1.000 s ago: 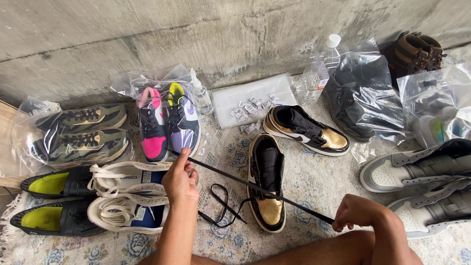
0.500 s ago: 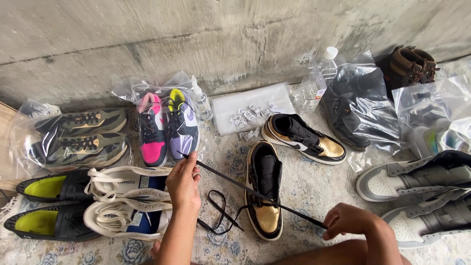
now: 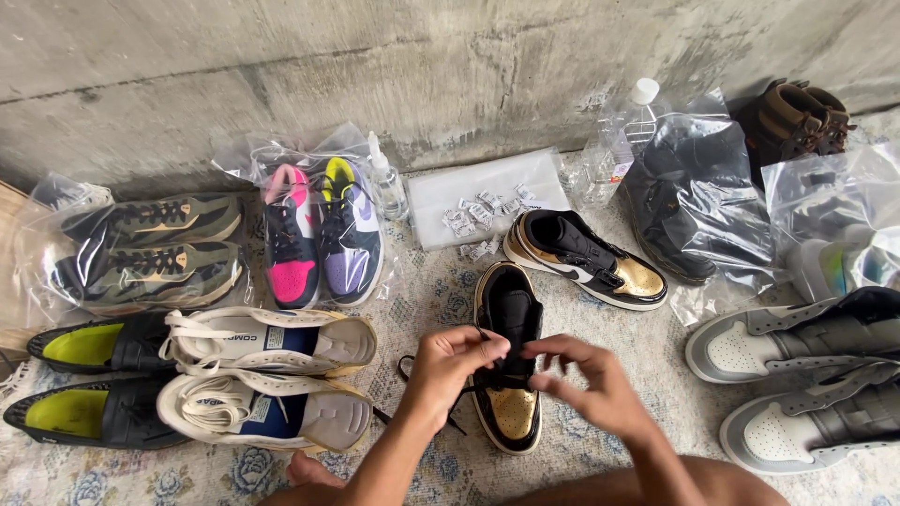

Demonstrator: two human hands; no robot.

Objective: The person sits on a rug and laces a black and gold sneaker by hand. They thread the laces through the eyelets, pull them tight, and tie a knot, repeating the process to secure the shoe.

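Observation:
A black and gold high-top shoe (image 3: pixel 511 417) stands on the patterned rug (image 3: pixel 422 300) in front of me, toe toward me. Over its middle, my left hand (image 3: pixel 450 364) and my right hand (image 3: pixel 586 379) have come together, each pinching the black shoelace (image 3: pixel 405 365) between fingertips. The lace trails off to the left of the shoe onto the rug. Its matching shoe (image 3: pixel 583 258) lies just behind, turned sideways.
White sneakers (image 3: pixel 272 375) and black and yellow shoes (image 3: pixel 75 375) sit at left. Bagged shoes (image 3: pixel 319 230) and camouflage shoes (image 3: pixel 141 248) line the concrete wall, beside a plastic bottle (image 3: pixel 614 141) and a bag of small packets (image 3: pixel 487 197). Grey high-tops (image 3: pixel 806 375) stand at right.
My hands were apart, stretching the black lace taut across the shoe. Both have moved inward and now meet over the shoe's middle, with the lace slack.

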